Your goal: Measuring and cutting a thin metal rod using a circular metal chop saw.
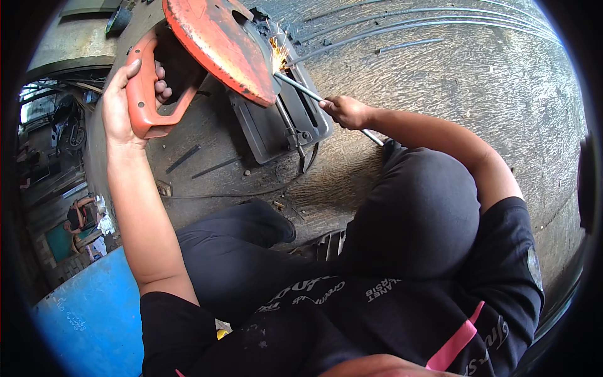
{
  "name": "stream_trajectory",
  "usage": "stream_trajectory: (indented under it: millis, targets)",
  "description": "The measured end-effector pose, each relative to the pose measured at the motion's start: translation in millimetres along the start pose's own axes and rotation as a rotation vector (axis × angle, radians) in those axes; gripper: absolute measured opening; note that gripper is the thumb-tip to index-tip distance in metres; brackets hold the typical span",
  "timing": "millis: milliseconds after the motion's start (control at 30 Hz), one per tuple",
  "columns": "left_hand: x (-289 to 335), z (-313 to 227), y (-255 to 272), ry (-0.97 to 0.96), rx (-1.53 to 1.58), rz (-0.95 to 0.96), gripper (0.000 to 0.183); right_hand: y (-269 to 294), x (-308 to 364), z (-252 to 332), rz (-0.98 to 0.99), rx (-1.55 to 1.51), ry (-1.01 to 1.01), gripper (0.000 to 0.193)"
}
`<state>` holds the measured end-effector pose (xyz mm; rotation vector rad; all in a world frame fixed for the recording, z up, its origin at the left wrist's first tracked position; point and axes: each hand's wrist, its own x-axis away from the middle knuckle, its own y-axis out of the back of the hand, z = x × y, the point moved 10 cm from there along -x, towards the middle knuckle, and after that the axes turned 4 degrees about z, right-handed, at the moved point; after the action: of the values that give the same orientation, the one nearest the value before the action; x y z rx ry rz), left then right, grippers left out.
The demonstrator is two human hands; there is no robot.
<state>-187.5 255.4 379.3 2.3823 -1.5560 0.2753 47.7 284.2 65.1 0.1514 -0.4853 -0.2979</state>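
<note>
An orange-red chop saw with a worn blade guard stands on a grey metal base. My left hand is wrapped round the saw's orange D-shaped handle, fingers curling through its opening. A thin grey metal rod lies across the base under the lower edge of the guard. My right hand grips this rod a short way from the saw. Bright orange sparks fly where rod and blade meet. The guard hides much of the blade.
Several long metal rods lie on the rough floor at the far right, with a short cut piece near them. A black cable runs from the saw across the floor. A blue panel stands at lower left; another person is beyond it.
</note>
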Motion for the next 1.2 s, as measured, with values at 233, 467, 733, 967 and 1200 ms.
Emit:
stream_trajectory:
  millis: [233, 467, 733, 967, 1200]
  targets:
    - [-1, 1, -1, 0.008, 0.013, 0.017, 0.035, -2, 2, 0, 0.009, 0.016, -0.015, 0.054]
    - [-2, 0, 0, 0.006, -0.004, 0.061, 0.039, -5, 0, 0, 0.003, -0.005, -0.020, 0.055]
    - [-1, 0, -1, 0.003, 0.021, 0.017, 0.035, -28, -7, -8, 0.123, -0.231, -0.047, 0.051]
    - [-1, 0, -1, -0.001, 0.019, 0.047, 0.040, -34, -5, 1, 0.156, -0.270, -0.044, 0.045]
    - [-1, 0, -3, 0.008, 0.027, 0.037, 0.038, -37, -7, 6, 0.159, -0.289, 0.035, 0.043]
